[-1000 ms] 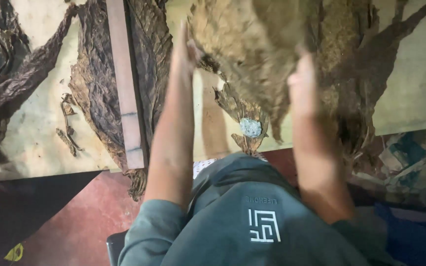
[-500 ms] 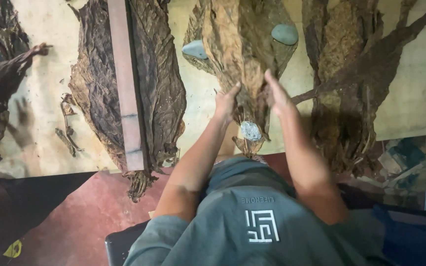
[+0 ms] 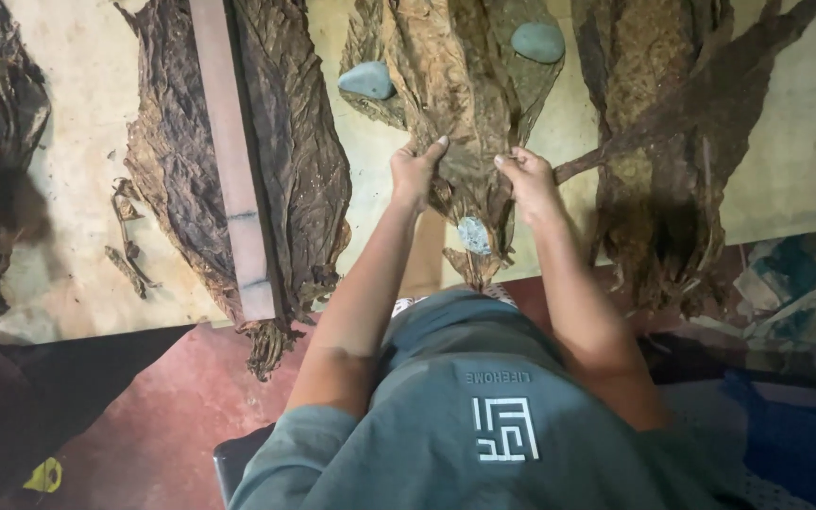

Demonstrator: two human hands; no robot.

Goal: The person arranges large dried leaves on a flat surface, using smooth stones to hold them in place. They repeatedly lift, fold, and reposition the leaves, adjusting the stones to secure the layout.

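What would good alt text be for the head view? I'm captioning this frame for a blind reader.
Seen from above, a person's left hand and right hand pinch the middle of a large dried brown leaf spread on a pale board. Three smooth grey stones rest on the leaf. More dark leaves lie at either side, one under a wooden strip.

I see no packages, signs or screens on the bench (image 3: 786, 179). The nearest thing to a label is a white square emblem (image 3: 505, 428) printed on the grey-green shirt (image 3: 484, 416) at the bottom centre of my view, with a short line of pale lettering just above it. A small yellow scrap (image 3: 44, 475), maybe a tag, lies on the floor at lower left; I can't make it out.
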